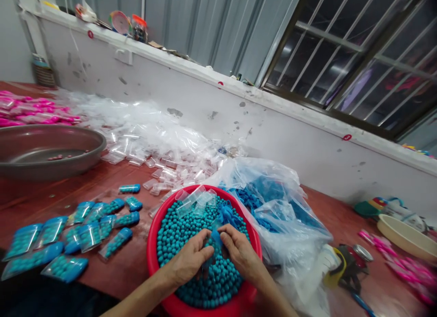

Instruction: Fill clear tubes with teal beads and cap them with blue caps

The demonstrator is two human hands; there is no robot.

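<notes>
My left hand (194, 254) and my right hand (241, 251) meet over a red basin (152, 244) full of teal beads (182, 228). Between their fingertips is a small clear container with a blue cap (215, 237). The left fingers are closed around the container's body, while the right thumb and fingers pinch at the cap. My fingers hide much of it, so I cannot tell whether the cap is fully seated. Several empty clear containers (196, 201) lie on the beads at the basin's back edge, beside some loose blue caps (228, 213).
Bead-filled containers with blue caps (90, 235) lie to the left. A brown basin (51, 164) and pink-capped containers (30, 108) sit farther left. Empty clear containers (136, 130) are heaped against the wall. To the right stands a plastic bag (283, 212) of blue caps, then a cream bowl (403, 237).
</notes>
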